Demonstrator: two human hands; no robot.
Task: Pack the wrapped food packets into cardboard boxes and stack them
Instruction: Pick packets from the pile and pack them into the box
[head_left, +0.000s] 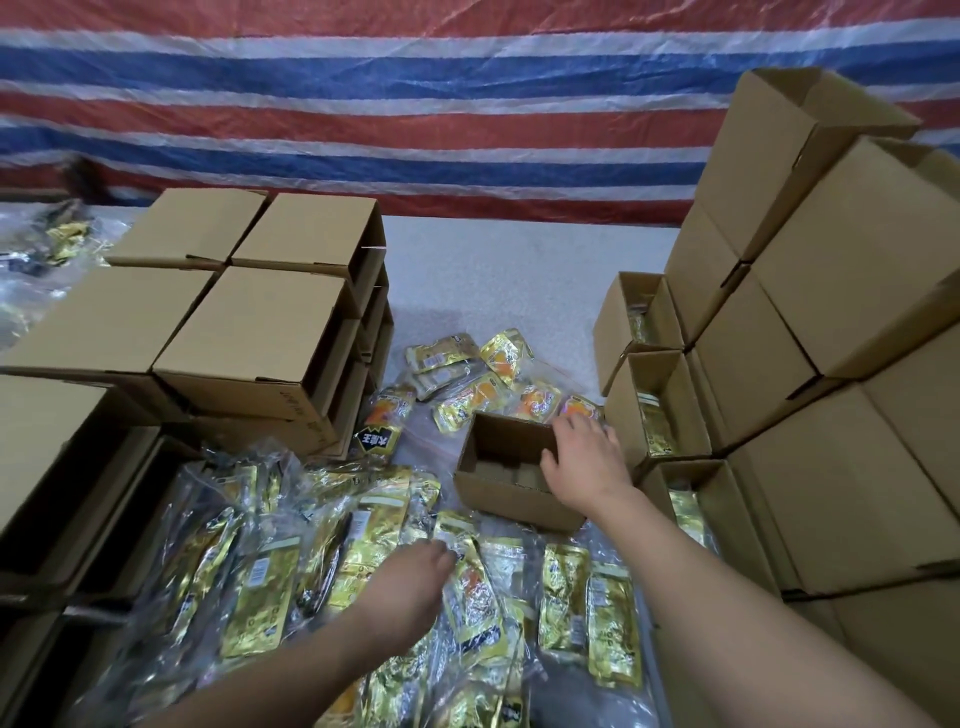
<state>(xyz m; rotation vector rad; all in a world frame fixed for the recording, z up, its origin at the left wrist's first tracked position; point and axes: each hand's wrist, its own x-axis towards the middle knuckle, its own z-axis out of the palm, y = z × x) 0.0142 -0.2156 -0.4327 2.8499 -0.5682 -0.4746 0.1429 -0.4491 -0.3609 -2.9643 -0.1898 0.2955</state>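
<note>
Landmark: open box (511, 470). Stacked boxes (810, 364) stand right of it, closed stack (249, 332) left. Packets (363, 561) heaped just in front. My right hand (582, 457) rests on its rim, fingers relaxed, steadying it. My left hand (415, 571) reaches onto the packets; grip state cannot tell.

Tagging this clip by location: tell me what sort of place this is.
Probably a makeshift packing area, not a shop: stacks of plain cardboard boxes, loose gold foil food packets spread on plastic sheeting, and a striped tarpaulin hung as the back wall.
</note>
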